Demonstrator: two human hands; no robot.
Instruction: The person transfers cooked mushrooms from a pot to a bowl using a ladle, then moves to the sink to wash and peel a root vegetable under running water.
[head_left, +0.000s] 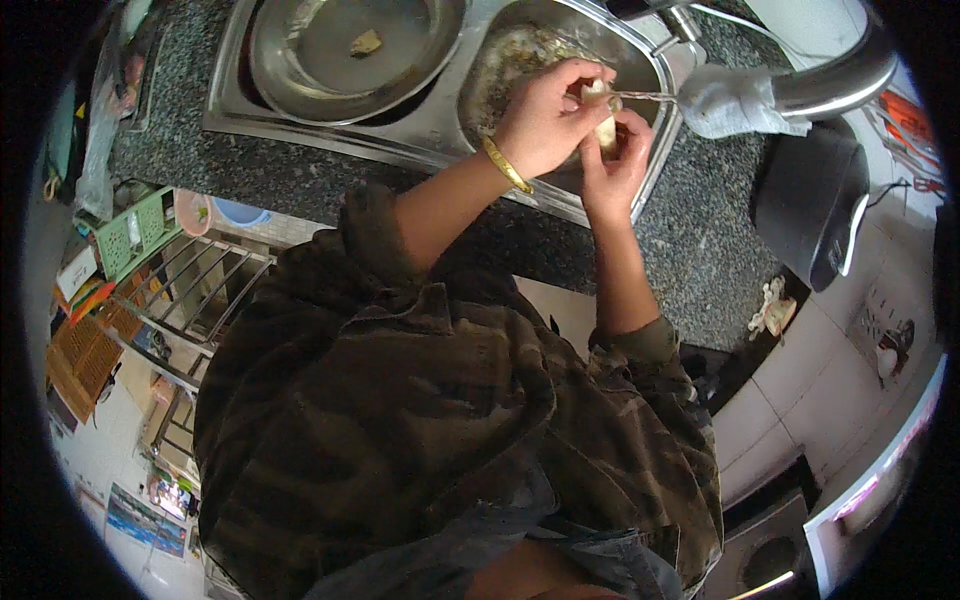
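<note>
Over the right basin (637, 56) of a stainless steel sink, I hold a pale, elongated piece of food (606, 135), perhaps a peeled root; the fingers partly cover it. My left hand (551, 112), with a gold bangle (507, 165) at the wrist, has its fingers and thumb on the upper part. Around the lower part curl the fingers of my right hand (621, 161). A thin stream of water (645, 96) runs from the cloth-wrapped faucet end (724, 101) onto the piece and fingers. Dark and brownish scraps (517, 60) lie in the basin under my hands.
A wide metal bowl (315, 90) sits in the left basin with a small tan piece (366, 43) inside. Granite countertop (697, 247) surrounds the sink. The curved faucet (832, 82) reaches in from the right, above a black container (810, 202). A metal rack (202, 292) stands at lower left.
</note>
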